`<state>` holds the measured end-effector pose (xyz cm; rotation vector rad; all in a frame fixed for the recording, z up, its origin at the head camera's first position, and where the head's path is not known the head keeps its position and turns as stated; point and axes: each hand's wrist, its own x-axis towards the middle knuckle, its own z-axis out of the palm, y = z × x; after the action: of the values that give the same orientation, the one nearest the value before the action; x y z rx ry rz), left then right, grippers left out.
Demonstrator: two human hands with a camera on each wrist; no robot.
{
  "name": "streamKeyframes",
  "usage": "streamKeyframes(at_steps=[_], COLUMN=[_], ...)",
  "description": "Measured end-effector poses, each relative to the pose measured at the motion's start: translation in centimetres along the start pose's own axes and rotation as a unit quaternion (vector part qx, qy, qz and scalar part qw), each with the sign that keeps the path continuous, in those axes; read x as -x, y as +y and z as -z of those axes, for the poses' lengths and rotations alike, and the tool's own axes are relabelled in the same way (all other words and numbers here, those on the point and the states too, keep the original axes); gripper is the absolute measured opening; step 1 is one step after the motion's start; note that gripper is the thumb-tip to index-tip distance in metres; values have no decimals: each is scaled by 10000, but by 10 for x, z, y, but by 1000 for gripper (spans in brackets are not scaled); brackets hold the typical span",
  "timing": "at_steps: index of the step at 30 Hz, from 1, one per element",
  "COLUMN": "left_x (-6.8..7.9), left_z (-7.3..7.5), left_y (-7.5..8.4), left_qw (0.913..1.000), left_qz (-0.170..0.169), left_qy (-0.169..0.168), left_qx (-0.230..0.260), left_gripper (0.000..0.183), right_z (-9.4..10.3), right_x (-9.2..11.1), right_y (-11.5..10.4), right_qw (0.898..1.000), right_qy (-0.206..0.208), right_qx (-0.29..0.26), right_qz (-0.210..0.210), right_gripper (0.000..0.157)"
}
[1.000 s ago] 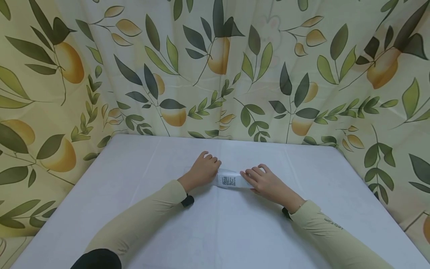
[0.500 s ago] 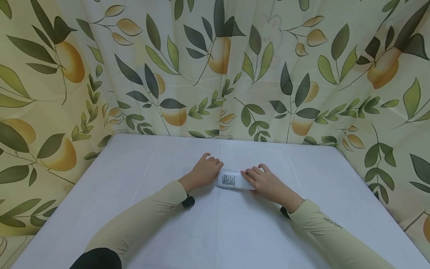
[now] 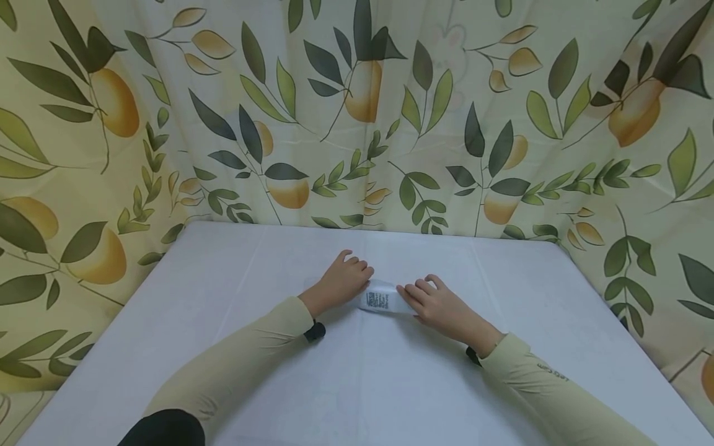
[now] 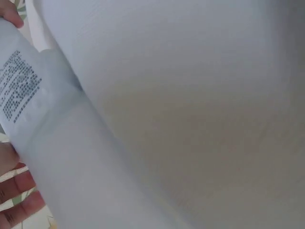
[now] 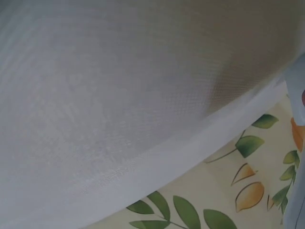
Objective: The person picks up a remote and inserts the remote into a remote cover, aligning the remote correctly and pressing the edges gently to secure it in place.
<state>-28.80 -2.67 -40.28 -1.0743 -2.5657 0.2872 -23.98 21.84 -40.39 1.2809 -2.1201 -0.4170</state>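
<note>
A pale, soft plastic packet [image 3: 378,301] with a block of small dark print stretches between my two hands, close over the white table. My left hand [image 3: 341,282] pinches its left part, fingers bent over the top edge. From the right, my right hand [image 3: 437,306] pinches the other end between thumb and fingers, the little finger raised. The left wrist view shows the printed face of the packet [image 4: 24,90] near, with fingers [image 4: 21,188] at its lower edge. Only a strip of the packet [image 5: 296,98] enters the right wrist view. My palms hide both ends.
The table [image 3: 357,384] wears a white cloth with faint creases. Behind it and along both sides hangs a curtain [image 3: 329,155] printed with leaves and yellow fruit. Dark straps sit at both wrists, and a black shape [image 3: 162,427] covers the left sleeve low in the head view.
My left hand has shifted slightly right along the packet. The right hand has moved a touch left, so a little less of the packet shows between them. Both keep their hold.
</note>
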Motion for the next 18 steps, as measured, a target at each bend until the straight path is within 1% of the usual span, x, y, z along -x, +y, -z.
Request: streamKeyframes(at_steps=[4, 8, 13, 15, 18], left_x=[-3, -5, -4, -3, -3], left_z=[2, 3, 0, -3, -5], left_y=[0, 2, 6, 6, 7], left_qw=[9998, 9996, 9987, 9985, 9985], left_qz=[-184, -231, -147, -162, -234], left_qy=[-4, 174, 464, 508, 490], left_qx=[24, -8, -126, -124, -100], left_gripper=[22, 19, 18, 18, 19], right_z=[0, 2, 1, 0, -1], right_x=[-1, -2, -5, -7, -9], right_y=[0, 0, -2, -3, -4], right_qw=[10000, 9997, 9970, 9950, 9910], right_qy=[11, -105, -575, -755, -996], right_qx=[-92, -167, -315, -366, -535], right_qz=[-34, -106, -400, -537, -721], right_gripper=[66, 66, 67, 68, 68])
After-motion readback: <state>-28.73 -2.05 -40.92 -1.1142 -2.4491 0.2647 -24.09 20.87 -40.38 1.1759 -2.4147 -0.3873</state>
